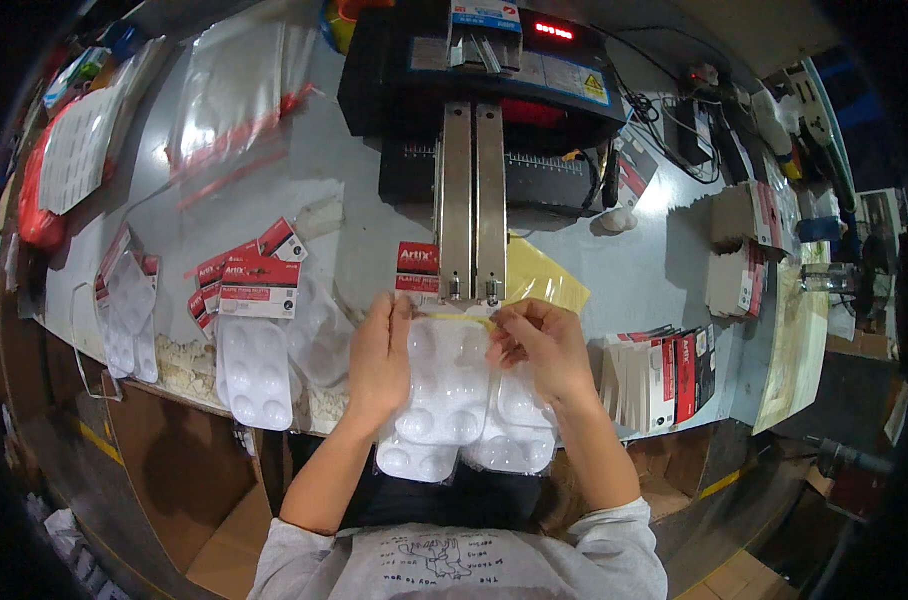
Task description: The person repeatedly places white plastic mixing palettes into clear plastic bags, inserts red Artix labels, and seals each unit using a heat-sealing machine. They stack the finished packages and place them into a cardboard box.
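Observation:
A white paint palette with round wells, in a clear bag, lies at the front edge of the bench, its top end against the tips of the two metal arms of a black machine. My left hand is closed along its upper left side. At the upper right corner my right hand pinches the top of the same bag. Under this palette are more bagged palettes, partly hidden and overhanging the bench edge. A red and white header card lies just left of the arms.
Finished-looking palettes with cards lie left, others farther left. Folded header cards stand at right, with more card stacks behind. Clear bags, a yellow sheet and the black machine occupy the bench; cables run back right.

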Motion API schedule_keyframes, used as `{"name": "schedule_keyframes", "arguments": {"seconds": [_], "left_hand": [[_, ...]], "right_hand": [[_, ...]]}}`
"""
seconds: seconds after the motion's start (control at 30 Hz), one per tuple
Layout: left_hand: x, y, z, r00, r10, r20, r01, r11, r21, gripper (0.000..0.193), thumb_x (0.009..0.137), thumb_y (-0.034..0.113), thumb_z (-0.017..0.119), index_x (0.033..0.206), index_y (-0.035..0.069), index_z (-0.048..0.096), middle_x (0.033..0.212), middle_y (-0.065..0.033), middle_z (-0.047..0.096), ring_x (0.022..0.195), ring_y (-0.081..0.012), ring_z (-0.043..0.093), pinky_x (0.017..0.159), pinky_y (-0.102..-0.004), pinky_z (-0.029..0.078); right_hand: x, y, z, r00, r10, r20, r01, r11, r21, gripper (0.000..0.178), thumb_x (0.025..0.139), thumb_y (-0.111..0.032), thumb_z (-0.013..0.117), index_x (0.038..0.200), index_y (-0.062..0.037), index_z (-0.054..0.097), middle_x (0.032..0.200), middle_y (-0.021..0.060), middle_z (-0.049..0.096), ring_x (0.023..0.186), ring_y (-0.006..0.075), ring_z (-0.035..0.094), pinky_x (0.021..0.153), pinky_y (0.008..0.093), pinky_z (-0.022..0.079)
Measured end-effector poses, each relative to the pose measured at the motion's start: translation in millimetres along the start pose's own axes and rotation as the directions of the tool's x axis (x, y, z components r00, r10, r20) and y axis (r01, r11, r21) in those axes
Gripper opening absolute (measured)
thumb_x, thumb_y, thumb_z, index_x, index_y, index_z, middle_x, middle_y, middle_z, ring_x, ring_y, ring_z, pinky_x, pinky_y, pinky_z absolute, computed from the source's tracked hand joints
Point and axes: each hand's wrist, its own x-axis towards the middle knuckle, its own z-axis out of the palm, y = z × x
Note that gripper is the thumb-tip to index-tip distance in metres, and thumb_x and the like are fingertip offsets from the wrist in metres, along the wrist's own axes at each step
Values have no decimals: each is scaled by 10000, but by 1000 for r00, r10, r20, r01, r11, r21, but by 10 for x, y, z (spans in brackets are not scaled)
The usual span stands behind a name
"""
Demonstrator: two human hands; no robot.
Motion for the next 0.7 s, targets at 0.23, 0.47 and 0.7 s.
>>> {"name": "schedule_keyframes", "arguments": {"seconds": [0.23,0.47,0.7], "left_hand": [[64,-38,77,999,-34,-29,30,992,-119,247,969,203,428,846,-11,445,714,-166,523,639,-288,483,640,-351,411],[43,-141,196,992,-117,-44,111,986,-121,216,947,180,445,854,-14,466,785,-167,507,736,-281,507,699,-358,405],[108,-52,-807,966,-174,-191,219,942,253,304,918,229,478,1104,8,572,1168,-193,527,1134,-350,456,986,-435,323]], "right_hand": [[36,16,13,999,-14,-42,12,999,-34,165,903,-116,545,876,42,583,733,88,625,585,140,630,536,237,512],[87,36,42,998,-55,-36,52,994,-94,170,906,-106,532,902,55,586,750,113,637,608,159,647,540,244,519],[-645,-402,-598,600,-752,-273,112,417,-902,428,784,-173,691,1137,26,553,1001,218,623,950,293,623,781,350,490]]}}
